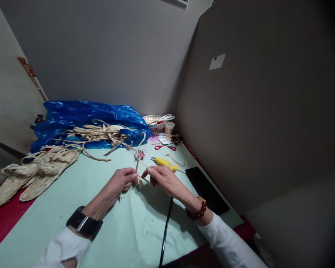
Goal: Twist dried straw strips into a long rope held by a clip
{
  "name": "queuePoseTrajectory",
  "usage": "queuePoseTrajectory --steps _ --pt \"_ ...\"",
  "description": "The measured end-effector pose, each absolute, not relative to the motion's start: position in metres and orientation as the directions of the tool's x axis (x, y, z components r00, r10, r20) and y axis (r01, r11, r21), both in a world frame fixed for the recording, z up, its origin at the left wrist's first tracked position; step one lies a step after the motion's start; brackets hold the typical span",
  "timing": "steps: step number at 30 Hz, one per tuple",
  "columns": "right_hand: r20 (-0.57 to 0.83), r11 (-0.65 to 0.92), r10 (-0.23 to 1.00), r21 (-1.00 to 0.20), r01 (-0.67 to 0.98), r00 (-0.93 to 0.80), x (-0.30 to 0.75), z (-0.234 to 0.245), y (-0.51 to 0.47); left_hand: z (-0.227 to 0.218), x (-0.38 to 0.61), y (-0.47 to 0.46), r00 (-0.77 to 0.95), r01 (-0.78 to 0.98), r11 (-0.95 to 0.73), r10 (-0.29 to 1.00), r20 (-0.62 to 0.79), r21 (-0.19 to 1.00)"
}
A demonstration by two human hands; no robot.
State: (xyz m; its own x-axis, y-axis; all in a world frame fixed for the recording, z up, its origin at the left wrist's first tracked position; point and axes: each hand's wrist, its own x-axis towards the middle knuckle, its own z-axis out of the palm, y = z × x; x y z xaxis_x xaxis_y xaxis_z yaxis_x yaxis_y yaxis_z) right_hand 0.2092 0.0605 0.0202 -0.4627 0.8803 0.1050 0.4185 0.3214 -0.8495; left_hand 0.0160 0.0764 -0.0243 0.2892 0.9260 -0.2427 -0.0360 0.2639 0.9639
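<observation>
My left hand [125,179] pinches a narrow pale straw braid [139,165] between thumb and fingertips, near its lower end. The braid runs up from my fingers to a pink binder clip [141,154] on the table. Close beside it, my right hand [162,178] is closed, its fingers curled around a loose strand coming off the braid. Its index fingertip is almost at the braid. Short loose straw ends [140,182] hang below the two hands. My palms and part of the strands are hidden.
Beyond my right hand lie a yellow glue gun [165,163] and red-handled scissors [165,147]. A black flat pad [206,189] is at the right. A blue plastic bag [92,111] with straw strips [100,133] stands behind, woven straw slippers [48,167] at left. A black cable [165,234] crosses the front.
</observation>
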Motion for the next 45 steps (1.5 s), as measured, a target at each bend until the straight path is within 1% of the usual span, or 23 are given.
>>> queuePoseTrajectory --steps 3,6,8,11,13,15,25,35,41,45 --pt "0.067 0.318 0.877 -0.824 0.469 -0.476 0.207 0.009 0.055 -0.021 0.017 0.075 0.272 -0.077 0.277 0.93 -0.247 0.958" --pt "0.07 0.342 0.889 -0.758 0.555 -0.452 0.208 0.003 0.048 -0.018 0.019 0.074 0.243 -0.12 0.298 0.934 -0.263 0.947" --pt "0.071 0.341 0.909 -0.694 0.634 -0.411 0.207 0.003 0.044 -0.017 0.021 0.073 0.235 -0.136 0.305 0.934 -0.269 0.943" --pt "0.082 0.328 0.936 -0.563 0.759 -0.343 0.204 0.003 0.04 -0.017 0.021 0.073 0.219 -0.146 0.316 0.934 -0.281 0.938" --pt "0.091 0.334 0.939 -0.479 0.812 -0.332 0.203 0.003 0.038 -0.017 0.021 0.073 0.199 -0.157 0.316 0.938 -0.284 0.936" --pt "0.1 0.348 0.936 -0.418 0.839 -0.338 0.201 0.001 0.036 -0.018 0.02 0.074 0.191 -0.159 0.31 0.941 -0.279 0.937" --pt "0.085 0.381 0.925 -0.234 0.895 -0.371 0.199 -0.004 0.032 -0.021 0.017 0.074 0.235 -0.133 0.3 0.935 -0.264 0.945" --pt "0.079 0.456 0.89 -0.194 0.869 -0.449 0.197 -0.005 0.025 -0.02 0.021 0.074 0.221 -0.107 0.284 0.941 -0.256 0.953" --pt "0.048 0.456 0.888 -0.208 0.865 -0.457 0.195 -0.003 0.025 -0.021 0.022 0.074 0.213 -0.106 0.285 0.942 -0.258 0.953" --pt "0.053 0.459 0.885 -0.255 0.851 -0.462 0.195 -0.001 0.024 -0.023 0.022 0.075 0.191 -0.116 0.288 0.946 -0.263 0.95"
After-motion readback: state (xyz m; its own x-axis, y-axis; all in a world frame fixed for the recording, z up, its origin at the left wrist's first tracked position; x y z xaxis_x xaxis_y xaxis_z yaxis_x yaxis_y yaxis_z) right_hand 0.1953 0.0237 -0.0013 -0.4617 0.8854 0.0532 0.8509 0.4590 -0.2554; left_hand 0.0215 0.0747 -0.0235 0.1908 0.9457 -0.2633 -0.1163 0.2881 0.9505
